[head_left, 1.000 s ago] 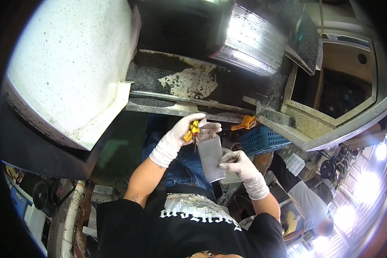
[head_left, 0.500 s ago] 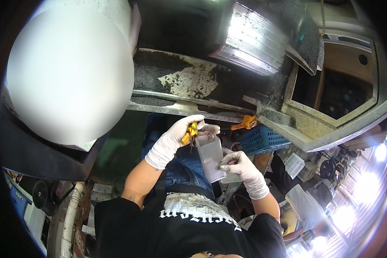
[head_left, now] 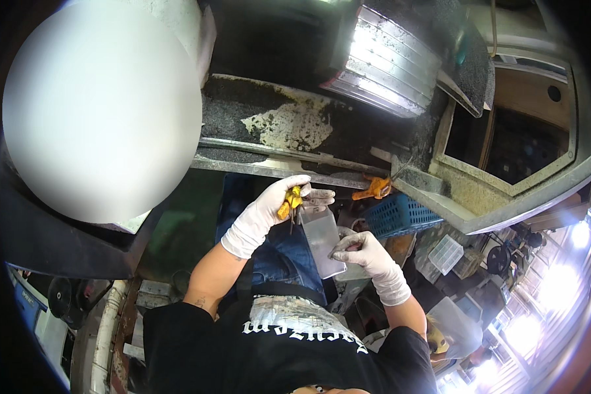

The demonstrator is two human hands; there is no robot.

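Observation:
Both of my hands wear white gloves smudged at the fingers. My left hand (head_left: 277,205) is closed, with a yellow-handled tool (head_left: 289,204) held against its palm; thin dark tips point downward from the tool, and its exact kind is unclear. The fingers of that hand also reach over the top end of a translucent plastic piece (head_left: 322,241), flat and box-like, in front of my lap. At the piece's lower right edge, my right hand (head_left: 366,255) pinches with thumb and fingers. Whether something small sits in that pinch is hidden.
Ahead runs a grimy machine ledge (head_left: 289,126) with a ribbed metal cover (head_left: 387,62) above. An orange clamp-like tool (head_left: 373,188) rests at its edge, beside a blue plastic basket (head_left: 402,215). A white basket (head_left: 446,254) and another person (head_left: 458,328) are farther right.
My hands keep nearly the same grip and place. The translucent piece has turned very slightly. At the right, the other person has shifted position.

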